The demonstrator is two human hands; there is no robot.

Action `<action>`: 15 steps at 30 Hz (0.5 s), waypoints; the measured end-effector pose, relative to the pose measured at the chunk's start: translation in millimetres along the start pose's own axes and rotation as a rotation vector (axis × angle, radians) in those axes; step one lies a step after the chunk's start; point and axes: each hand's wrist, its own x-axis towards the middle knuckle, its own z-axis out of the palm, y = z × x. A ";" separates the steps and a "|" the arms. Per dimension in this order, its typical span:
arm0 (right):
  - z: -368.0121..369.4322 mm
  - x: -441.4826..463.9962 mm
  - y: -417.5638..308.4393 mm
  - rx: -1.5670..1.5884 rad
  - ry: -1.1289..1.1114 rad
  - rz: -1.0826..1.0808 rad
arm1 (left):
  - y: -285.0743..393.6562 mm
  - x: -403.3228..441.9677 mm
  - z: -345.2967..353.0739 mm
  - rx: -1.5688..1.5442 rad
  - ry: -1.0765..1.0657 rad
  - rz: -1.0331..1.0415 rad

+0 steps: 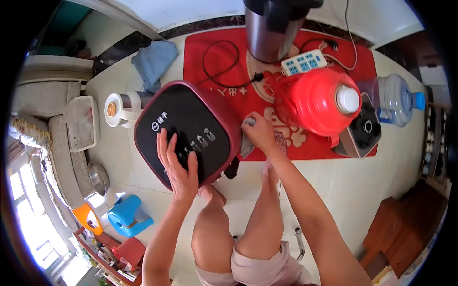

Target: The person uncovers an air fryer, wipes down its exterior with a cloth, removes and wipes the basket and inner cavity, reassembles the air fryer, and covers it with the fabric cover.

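Observation:
A large dark red appliance with a black top panel stands tilted in front of my legs. My left hand lies on its black panel, fingers spread. Beside its right side, my right hand is closed on a grey cloth, which hangs down over the red mat. Right of that hand is a red thermos with a white cap. A white and grey jug stands just left of the appliance.
Behind are a steel pot and a power strip with cables. At right are a black-topped device and a water bottle. Blue jeans cloth, a metal bowl and a blue stool are left.

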 end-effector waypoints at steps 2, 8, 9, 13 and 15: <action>-5.9 28.5 -19.2 -0.093 -0.088 0.061 | -1.7 -0.6 -1.9 0.016 -0.022 -0.005; 23.5 101.6 -22.8 -0.436 -0.126 -0.207 | -4.7 1.4 -5.8 -0.064 -0.070 -0.028; 29.7 109.1 -19.3 -0.462 -0.140 -0.248 | -7.0 0.5 -4.0 -0.139 -0.066 -0.058; 58.1 134.0 19.0 -0.614 -0.084 -0.287 | -6.6 2.0 -9.2 -0.162 -0.093 -0.122; 61.8 141.5 30.5 -0.824 -0.122 -0.304 | -8.3 2.5 -11.5 -0.178 -0.113 -0.129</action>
